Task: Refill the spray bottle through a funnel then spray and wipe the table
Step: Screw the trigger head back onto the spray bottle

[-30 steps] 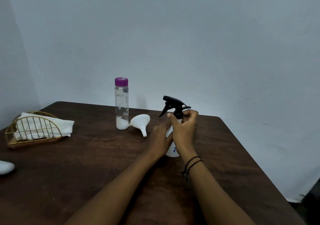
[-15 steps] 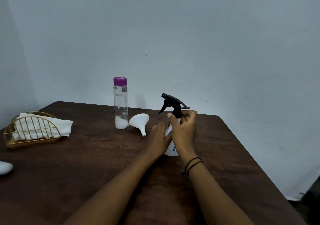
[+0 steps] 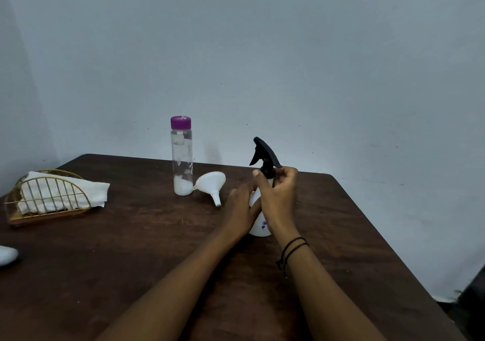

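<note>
A white spray bottle [image 3: 259, 226] with a black trigger head [image 3: 264, 154] stands on the dark wooden table [image 3: 147, 238]. My left hand [image 3: 240, 210] grips the bottle's body from the left. My right hand [image 3: 277, 196] pinches the black collar just under the trigger head. A white funnel [image 3: 211, 184] lies on its side left of the bottle. Behind it stands a clear bottle [image 3: 181, 157] with a purple cap, with white contents at its bottom. A white cloth [image 3: 63, 192] lies in a gold wire basket [image 3: 47, 206] at the far left.
A white rounded object [image 3: 7, 254] shows partly at the left edge of the table. The table's right edge runs diagonally toward the near right, with a pale wall behind and a dark floor gap at the lower right.
The trigger head has turned a little, its nozzle now pointing more up and to the left. Both hands stay on the spray bottle in nearly the same place.
</note>
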`<state>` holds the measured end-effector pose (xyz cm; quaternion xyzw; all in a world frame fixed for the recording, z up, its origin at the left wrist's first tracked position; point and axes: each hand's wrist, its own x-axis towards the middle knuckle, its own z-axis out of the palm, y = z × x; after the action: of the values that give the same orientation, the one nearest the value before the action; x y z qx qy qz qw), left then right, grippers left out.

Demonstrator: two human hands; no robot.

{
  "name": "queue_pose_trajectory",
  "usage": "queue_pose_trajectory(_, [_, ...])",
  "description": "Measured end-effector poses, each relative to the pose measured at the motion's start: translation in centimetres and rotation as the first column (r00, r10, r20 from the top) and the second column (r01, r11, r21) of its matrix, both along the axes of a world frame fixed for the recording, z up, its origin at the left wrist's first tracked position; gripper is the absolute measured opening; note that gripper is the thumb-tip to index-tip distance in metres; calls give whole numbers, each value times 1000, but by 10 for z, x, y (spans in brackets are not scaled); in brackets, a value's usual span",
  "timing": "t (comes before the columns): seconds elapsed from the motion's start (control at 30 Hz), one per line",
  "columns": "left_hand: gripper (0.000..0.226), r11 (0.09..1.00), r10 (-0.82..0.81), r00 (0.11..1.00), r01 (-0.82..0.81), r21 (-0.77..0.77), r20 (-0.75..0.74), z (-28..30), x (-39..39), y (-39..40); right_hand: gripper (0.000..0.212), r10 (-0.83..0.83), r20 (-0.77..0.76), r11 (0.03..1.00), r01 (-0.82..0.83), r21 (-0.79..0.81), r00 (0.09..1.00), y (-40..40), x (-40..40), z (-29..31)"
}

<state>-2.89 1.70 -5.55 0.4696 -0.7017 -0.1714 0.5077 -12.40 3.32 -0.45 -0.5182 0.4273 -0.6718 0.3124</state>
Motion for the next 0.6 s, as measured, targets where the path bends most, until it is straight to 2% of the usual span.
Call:
queue_pose_trajectory(0.1, [31, 1000, -9, 1000, 9, 18, -20, 6, -1, 6, 13, 120, 39, 992, -121, 28, 992, 0, -1, 0])
queue_pose_trajectory(0.17, [27, 1000, -11, 1000, 11, 15, -14, 7, 0, 7, 12, 158, 17, 986, -158, 54, 987, 1, -1, 2])
queue_pose_trajectory(0.27, [15, 1000, -4, 1000, 4, 22, 0, 7, -1, 5, 10, 89, -75, 996, -88, 7, 993, 1, -1, 3])
queue_pose_trajectory(0.37, [12, 1000, 21, 1000, -21, 9, 23, 5, -2, 5, 20, 43, -65, 999, -44, -6, 997, 0, -1, 1])
queue_pose_trajectory(0.43, [20, 999, 29, 999, -30, 19, 27, 3, -1, 6, 21, 99, -52, 995, -97, 32, 994, 1, -2, 2])
queue_pose_trajectory(0.5, [44, 999, 43, 999, -44, 27, 19, 3, -1, 6, 3, 216, 35, 974, -218, 66, 976, 3, -3, 5])
queue_pose_trajectory(0.6, [54, 998, 16, 998, -12, 55, -59, 9, -2, 11, 16, 319, 96, 938, -328, 111, 943, 2, -8, 8])
